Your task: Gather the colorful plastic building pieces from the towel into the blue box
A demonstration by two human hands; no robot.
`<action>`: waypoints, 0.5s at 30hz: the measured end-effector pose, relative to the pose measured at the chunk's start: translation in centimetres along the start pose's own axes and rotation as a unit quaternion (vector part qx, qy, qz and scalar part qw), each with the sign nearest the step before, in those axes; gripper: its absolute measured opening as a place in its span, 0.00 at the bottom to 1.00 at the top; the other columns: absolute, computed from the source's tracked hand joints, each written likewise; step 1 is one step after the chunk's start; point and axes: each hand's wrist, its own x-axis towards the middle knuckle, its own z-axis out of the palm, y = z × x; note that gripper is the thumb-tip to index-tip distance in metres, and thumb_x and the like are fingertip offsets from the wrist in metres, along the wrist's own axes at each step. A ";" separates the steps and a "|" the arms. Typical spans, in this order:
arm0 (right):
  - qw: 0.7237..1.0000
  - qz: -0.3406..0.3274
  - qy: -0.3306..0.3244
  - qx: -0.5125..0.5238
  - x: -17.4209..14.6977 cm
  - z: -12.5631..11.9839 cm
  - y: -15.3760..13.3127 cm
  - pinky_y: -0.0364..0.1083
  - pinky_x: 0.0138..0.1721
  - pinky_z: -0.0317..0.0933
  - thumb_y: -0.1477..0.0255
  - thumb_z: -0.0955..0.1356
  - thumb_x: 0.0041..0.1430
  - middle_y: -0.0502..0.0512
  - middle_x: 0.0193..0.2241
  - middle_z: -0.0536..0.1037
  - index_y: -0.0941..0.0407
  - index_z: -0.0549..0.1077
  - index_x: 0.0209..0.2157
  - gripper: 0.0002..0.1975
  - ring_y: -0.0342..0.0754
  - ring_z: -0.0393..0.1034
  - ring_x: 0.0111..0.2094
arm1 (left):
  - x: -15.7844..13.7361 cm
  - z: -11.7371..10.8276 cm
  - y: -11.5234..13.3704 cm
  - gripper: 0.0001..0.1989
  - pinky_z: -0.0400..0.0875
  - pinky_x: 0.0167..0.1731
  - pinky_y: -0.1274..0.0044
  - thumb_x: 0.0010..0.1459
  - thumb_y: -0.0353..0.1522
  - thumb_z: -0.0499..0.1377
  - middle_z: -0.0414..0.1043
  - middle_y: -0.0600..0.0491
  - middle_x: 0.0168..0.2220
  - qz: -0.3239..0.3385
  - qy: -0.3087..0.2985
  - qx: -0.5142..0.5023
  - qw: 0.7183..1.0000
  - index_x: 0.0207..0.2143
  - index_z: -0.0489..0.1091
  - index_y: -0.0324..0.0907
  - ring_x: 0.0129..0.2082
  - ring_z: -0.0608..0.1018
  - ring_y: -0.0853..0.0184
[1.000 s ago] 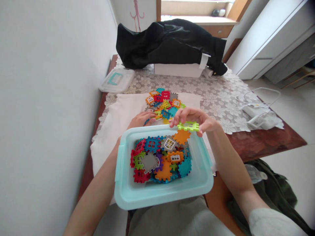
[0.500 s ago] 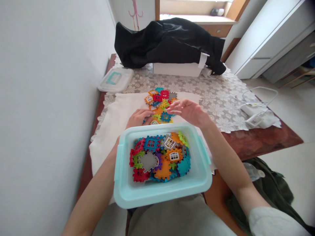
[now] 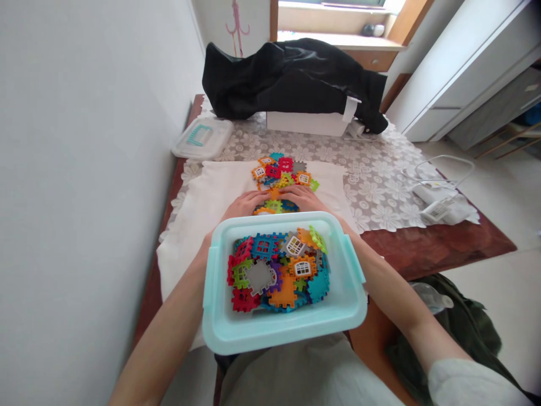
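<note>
A loose pile of colourful toothed plastic building tiles (image 3: 285, 164), some with white window inserts, lies on a white cloth (image 3: 190, 242). On the pile's left side my left hand (image 3: 245, 205) rests against the near tiles with its fingers stretched out. My right hand (image 3: 307, 198) lies opposite, fingers extended over the near right tiles. The fingertips almost meet at an orange tile (image 3: 274, 193). Between my forearms, close to my body, sits a light teal plastic bin (image 3: 287, 332). More such tiles (image 3: 282, 288) fill the bin's bottom; its far wall hides part of both hands.
A clear lid with a teal handle (image 3: 200, 140) lies at the table's left, by the wall. Black fabric (image 3: 296, 79) drapes over a white box (image 3: 306, 123) at the back. A white device with cable (image 3: 443, 203) is at the right. Below is a dark bag (image 3: 460, 332).
My right hand, raised above the pile's right side before, has come down and inward onto the tiles. My left hand stays at the left side. The view has shifted slightly.
</note>
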 end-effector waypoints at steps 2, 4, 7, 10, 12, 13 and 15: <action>1.000 -0.018 0.007 0.006 -0.1 -0.4 -0.1 0.67 0.76 0.60 0.72 0.77 0.68 0.65 0.68 0.80 0.51 0.81 0.65 0.25 0.64 0.72 0.69 | -0.1 -0.3 0.3 0.25 0.71 0.74 0.56 0.64 0.38 0.66 0.80 0.42 0.67 0.001 0.004 -0.023 1.000 0.62 0.80 0.44 0.69 0.79 0.49; 1.000 -0.026 0.010 0.009 -0.2 -0.7 -0.2 0.67 0.74 0.62 0.73 0.76 0.68 0.65 0.67 0.81 0.52 0.81 0.64 0.24 0.64 0.73 0.68 | -0.2 -0.4 0.7 0.22 0.74 0.72 0.57 0.64 0.40 0.68 0.82 0.43 0.64 -0.023 0.014 -0.040 0.999 0.58 0.80 0.44 0.67 0.81 0.48; 0.999 -0.033 0.015 0.014 -0.4 -0.7 -0.2 0.67 0.73 0.63 0.72 0.77 0.68 0.64 0.65 0.82 0.51 0.81 0.63 0.23 0.63 0.74 0.67 | -0.4 -0.5 1.3 0.23 0.79 0.66 0.58 0.66 0.45 0.67 0.83 0.44 0.60 -0.091 0.042 -0.058 0.993 0.59 0.78 0.46 0.60 0.84 0.49; 0.999 -0.040 0.018 0.018 -0.4 -0.1 -0.1 0.69 0.76 0.58 0.69 0.78 0.69 0.63 0.68 0.79 0.49 0.80 0.65 0.24 0.64 0.70 0.70 | -0.5 -0.4 1.5 0.28 0.79 0.65 0.58 0.67 0.47 0.66 0.82 0.44 0.62 -0.114 0.059 -0.064 0.990 0.64 0.74 0.46 0.58 0.84 0.50; 0.999 -0.043 0.015 0.016 -0.4 0.5 0.2 0.70 0.77 0.55 0.67 0.77 0.70 0.63 0.70 0.78 0.48 0.79 0.66 0.25 0.64 0.68 0.72 | -0.5 -0.3 1.5 0.29 0.77 0.68 0.57 0.68 0.47 0.66 0.80 0.43 0.64 -0.106 0.061 -0.053 0.991 0.66 0.73 0.45 0.62 0.82 0.48; 0.999 -0.046 0.015 0.015 -0.3 0.7 0.3 0.70 0.77 0.55 0.67 0.77 0.71 0.63 0.70 0.77 0.48 0.79 0.66 0.24 0.65 0.67 0.72 | -0.4 -0.2 1.4 0.28 0.76 0.69 0.57 0.68 0.47 0.66 0.80 0.42 0.64 -0.100 0.059 -0.045 0.992 0.65 0.74 0.44 0.64 0.81 0.48; 0.998 -0.057 0.020 0.018 -0.2 1.1 0.5 0.70 0.77 0.56 0.67 0.76 0.71 0.64 0.69 0.78 0.50 0.80 0.63 0.21 0.65 0.68 0.70 | -0.2 -0.2 1.3 0.23 0.75 0.70 0.56 0.70 0.46 0.64 0.82 0.42 0.62 -0.085 0.051 -0.033 0.994 0.61 0.77 0.44 0.65 0.80 0.48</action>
